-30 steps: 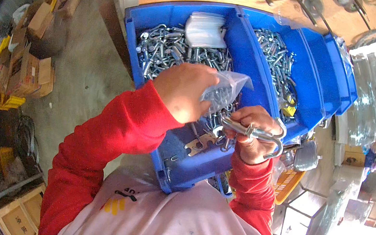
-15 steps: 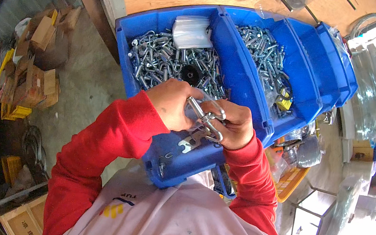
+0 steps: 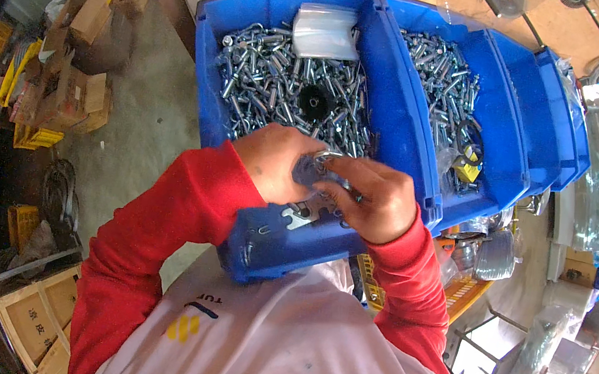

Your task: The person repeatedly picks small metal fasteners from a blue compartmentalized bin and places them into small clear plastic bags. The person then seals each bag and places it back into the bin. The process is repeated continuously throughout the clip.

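Observation:
My left hand (image 3: 272,161) is closed around a small clear plastic bag (image 3: 307,171) above the near part of a blue bin (image 3: 211,89). At the bag's mouth, my right hand (image 3: 379,199) pinches metal hook bolts (image 3: 325,157), with the thumb and forefinger close to my left fingers. A curved metal end shows at the fingertips; the rest is hidden by the hands and bag. Beyond my hands lies a heap of loose silvery hook bolts (image 3: 269,78), with a round black part (image 3: 314,102) on it. A stack of clear bags (image 3: 326,32) rests at the bin's back.
A flat metal wrench-like piece (image 3: 300,217) lies in the bin's front. To the right, another blue bin (image 3: 509,160) holds more bolts and a small yellow item (image 3: 467,166). Cardboard boxes (image 3: 58,93) stand on the floor at left; a yellow basket (image 3: 465,293) stands lower right.
My right fingers have turned over and moved in to the bag's mouth. The hook bolts that showed plainly between my hands are now mostly covered. The view has shifted slightly.

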{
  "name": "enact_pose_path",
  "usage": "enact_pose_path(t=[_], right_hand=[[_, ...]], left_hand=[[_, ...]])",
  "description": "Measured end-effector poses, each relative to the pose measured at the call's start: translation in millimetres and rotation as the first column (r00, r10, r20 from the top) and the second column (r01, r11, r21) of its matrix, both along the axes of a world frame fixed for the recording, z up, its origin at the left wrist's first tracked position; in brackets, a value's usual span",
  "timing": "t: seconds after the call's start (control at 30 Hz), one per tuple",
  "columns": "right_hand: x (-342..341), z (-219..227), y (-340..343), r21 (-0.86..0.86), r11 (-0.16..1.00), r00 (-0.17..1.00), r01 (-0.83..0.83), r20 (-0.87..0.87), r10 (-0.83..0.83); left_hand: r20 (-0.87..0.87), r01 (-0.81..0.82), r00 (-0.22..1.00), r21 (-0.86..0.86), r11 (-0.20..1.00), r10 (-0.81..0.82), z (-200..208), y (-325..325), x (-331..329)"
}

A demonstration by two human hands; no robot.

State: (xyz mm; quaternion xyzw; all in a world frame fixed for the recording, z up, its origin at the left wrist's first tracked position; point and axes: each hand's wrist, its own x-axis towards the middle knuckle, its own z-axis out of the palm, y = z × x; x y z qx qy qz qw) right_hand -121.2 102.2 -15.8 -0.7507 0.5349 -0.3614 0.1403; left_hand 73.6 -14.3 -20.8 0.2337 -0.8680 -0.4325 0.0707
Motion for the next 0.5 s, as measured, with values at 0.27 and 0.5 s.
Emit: enact_pose_path(t=[0.27, 0.5], right_hand=[[-5, 9, -4, -0.086, 0.973, 0.976, -0.214, 0.022, 0.216], [35, -45, -1, 0.4, 0.914, 0.923, -0.067, -0.323, 0.209]], left_hand=[[-0.075, -0.07, 0.994, 0.068, 0.995, 0.075, 9, -2, 5], [-0.207, -0.144, 0.968, -0.012, 0.989, 0.139, -3, -5, 5]])
